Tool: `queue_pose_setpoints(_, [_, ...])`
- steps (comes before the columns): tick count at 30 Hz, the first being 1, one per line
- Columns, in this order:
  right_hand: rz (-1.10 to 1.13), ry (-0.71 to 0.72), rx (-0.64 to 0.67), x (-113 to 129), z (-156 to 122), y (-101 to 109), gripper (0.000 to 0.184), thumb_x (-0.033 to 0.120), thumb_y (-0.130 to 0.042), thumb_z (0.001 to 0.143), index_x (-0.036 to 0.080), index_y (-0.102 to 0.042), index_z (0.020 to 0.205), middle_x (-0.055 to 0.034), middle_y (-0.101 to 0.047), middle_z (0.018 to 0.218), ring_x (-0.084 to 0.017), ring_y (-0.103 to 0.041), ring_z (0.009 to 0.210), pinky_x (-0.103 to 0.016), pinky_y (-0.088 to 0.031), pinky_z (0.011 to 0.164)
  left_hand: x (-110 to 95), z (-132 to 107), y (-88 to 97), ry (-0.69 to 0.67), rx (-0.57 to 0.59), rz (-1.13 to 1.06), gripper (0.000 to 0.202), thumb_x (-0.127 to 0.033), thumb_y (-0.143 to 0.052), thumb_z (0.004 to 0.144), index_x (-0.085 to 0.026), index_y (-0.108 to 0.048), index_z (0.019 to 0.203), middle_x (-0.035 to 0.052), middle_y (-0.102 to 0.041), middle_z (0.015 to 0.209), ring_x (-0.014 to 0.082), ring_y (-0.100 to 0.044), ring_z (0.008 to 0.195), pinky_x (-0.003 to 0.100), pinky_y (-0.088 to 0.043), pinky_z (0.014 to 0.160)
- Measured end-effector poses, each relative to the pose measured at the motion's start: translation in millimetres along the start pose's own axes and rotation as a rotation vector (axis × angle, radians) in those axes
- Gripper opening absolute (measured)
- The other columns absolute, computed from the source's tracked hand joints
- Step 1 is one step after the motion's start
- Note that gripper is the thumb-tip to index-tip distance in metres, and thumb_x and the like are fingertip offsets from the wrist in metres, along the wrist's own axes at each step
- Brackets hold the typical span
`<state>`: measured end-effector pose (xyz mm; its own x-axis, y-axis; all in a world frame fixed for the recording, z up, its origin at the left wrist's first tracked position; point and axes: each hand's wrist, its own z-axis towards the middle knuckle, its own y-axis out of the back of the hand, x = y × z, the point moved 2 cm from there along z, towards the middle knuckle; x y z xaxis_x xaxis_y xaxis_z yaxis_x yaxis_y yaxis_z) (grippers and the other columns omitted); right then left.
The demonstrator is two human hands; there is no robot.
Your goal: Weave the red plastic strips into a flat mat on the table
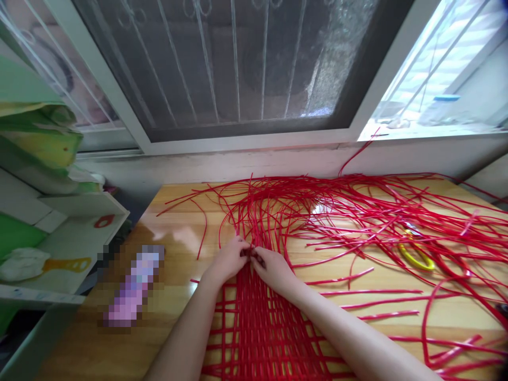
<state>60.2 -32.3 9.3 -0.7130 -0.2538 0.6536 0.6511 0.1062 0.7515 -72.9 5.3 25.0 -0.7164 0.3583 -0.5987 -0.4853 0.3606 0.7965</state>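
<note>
A red woven mat of plastic strips (pixel 273 333) lies on the wooden table beneath my forearms, its long loose strips fanning out toward the window. At the mat's far edge, my left hand (pixel 234 257) has its fingers pinched on the red strips. Right beside it, my right hand (pixel 273 267) pinches at the same spot, and the fingertips of both hands nearly meet. The exact strips between the fingers are too small to make out. Short crosswise strip ends stick out on both sides of the weave.
Yellow-handled scissors (pixel 416 255) lie among tangled red strips (pixel 357 211) at the right. A blurred purple-pink object (pixel 135 288) lies on the table (pixel 79 349) at left. A shelf (pixel 75 248) stands beyond its left edge. The barred window (pixel 238 137) rises behind.
</note>
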Motion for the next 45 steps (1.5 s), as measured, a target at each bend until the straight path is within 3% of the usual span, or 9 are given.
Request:
queue_pose_setpoints(3, [0.008, 0.02, -0.014, -0.7, 0.1, -0.4, 0.016, 0.018, -0.041, 0.081, 0.017, -0.058, 0.084, -0.0029, -0.062, 0.075, -0.013, -0.054, 0.065, -0.022, -0.035, 0.057, 1.0, 0.6, -2.1, -0.001, 0.028, -0.011, 0.014, -0.015, -0.049, 0.072, -0.018, -0.062, 0.073, 0.0021, -0.053, 0.082, 0.0147, -0.052, 0.079, 0.028, -0.041, 0.075])
queue_pose_setpoints(9, [-0.092, -0.037, 0.002, -1.4, 1.7, -1.6, 0.018, 0.019, -0.04, 0.083, 0.017, -0.058, 0.083, -0.0053, -0.064, 0.08, -0.016, -0.058, 0.072, -0.023, -0.036, 0.062, 4.6, 1.4, -4.5, 0.029, -0.064, -0.045, 0.024, -0.015, -0.052, 0.07, -0.017, -0.056, 0.094, 0.0044, -0.058, 0.09, 0.0159, -0.054, 0.081, 0.028, -0.042, 0.073])
queue_pose_setpoints(14, [-0.108, -0.044, -0.003, -1.4, 2.6, -1.8, 0.019, 0.02, -0.04, 0.084, 0.017, -0.059, 0.085, -0.0067, -0.066, 0.084, -0.017, -0.06, 0.076, -0.024, -0.037, 0.065, 5.7, 2.8, -8.0, 0.066, -0.065, -0.086, 0.02, -0.015, -0.048, 0.073, -0.016, -0.054, 0.092, 0.0055, -0.06, 0.09, 0.0156, -0.055, 0.08, 0.028, -0.043, 0.071])
queue_pose_setpoints(20, [-0.094, -0.054, -0.033, -2.9, 1.5, -1.2, 0.019, 0.021, -0.039, 0.085, 0.017, -0.057, 0.08, -0.0045, -0.064, 0.074, -0.015, -0.057, 0.065, -0.023, -0.034, 0.057, -4.8, 1.5, -12.4, 0.228, -0.18, 0.119, 0.015, -0.021, -0.048, 0.077, -0.017, -0.056, 0.088, 0.008, -0.06, 0.092, 0.0198, -0.057, 0.083, 0.031, -0.041, 0.072])
queue_pose_setpoints(27, [-0.057, -0.08, -0.058, -6.1, 1.2, -3.1, 0.013, 0.024, -0.042, 0.084, 0.018, -0.051, 0.077, -0.0014, -0.059, 0.068, -0.013, -0.053, 0.06, -0.022, -0.031, 0.053, 0.0, 0.5, -3.7, 0.295, -0.097, 0.019, 0.017, -0.023, -0.048, 0.077, -0.015, -0.061, 0.084, 0.0104, -0.063, 0.085, 0.022, -0.058, 0.082, 0.033, -0.04, 0.072])
queue_pose_setpoints(32, [-0.057, -0.083, -0.052, -4.5, 1.3, -1.2, 0.014, 0.024, -0.042, 0.084, 0.019, -0.049, 0.074, -0.0007, -0.057, 0.066, -0.012, -0.051, 0.058, -0.021, -0.029, 0.051, 9.9, 0.0, 6.3, 0.232, 0.01, -0.131, 0.019, -0.03, -0.052, 0.075, -0.014, -0.063, 0.077, 0.0041, -0.065, 0.074, 0.0155, -0.057, 0.069, 0.025, -0.041, 0.062])
queue_pose_setpoints(36, [-0.067, -0.092, -0.045, -3.8, 1.9, -0.2, 0.012, 0.022, -0.043, 0.082, 0.019, -0.049, 0.073, 0.0, -0.056, 0.065, -0.012, -0.05, 0.056, -0.021, -0.028, 0.051, 11.1, -0.1, 3.9, 0.122, 0.09, -0.316, 0.02, -0.03, -0.052, 0.072, -0.013, -0.062, 0.075, 0.002, -0.064, 0.07, 0.0135, -0.055, 0.065, 0.024, -0.04, 0.061])
queue_pose_setpoints(41, [-0.071, -0.106, -0.043, -5.7, 2.7, -0.6, 0.01, 0.02, -0.045, 0.081, 0.018, -0.049, 0.072, -0.0007, -0.057, 0.066, -0.012, -0.05, 0.058, -0.02, -0.027, 0.052, 8.6, -0.5, 2.5, 0.102, 0.091, -0.33, 0.02, -0.034, -0.058, 0.068, -0.014, -0.062, 0.073, 0.0016, -0.063, 0.071, 0.0136, -0.054, 0.066, 0.024, -0.039, 0.063])
queue_pose_setpoints(45, [-0.041, -0.102, -0.065, -6.6, 2.2, -0.3, 0.01, 0.019, -0.043, 0.081, 0.018, -0.048, 0.072, -0.0001, -0.056, 0.065, -0.012, -0.049, 0.057, -0.02, -0.027, 0.051, 6.0, -4.0, 9.8, 0.104, 0.124, -0.598, 0.021, -0.034, -0.062, 0.067, -0.014, -0.059, 0.069, -0.0019, -0.056, 0.063, 0.0097, -0.048, 0.06, 0.022, -0.036, 0.06])
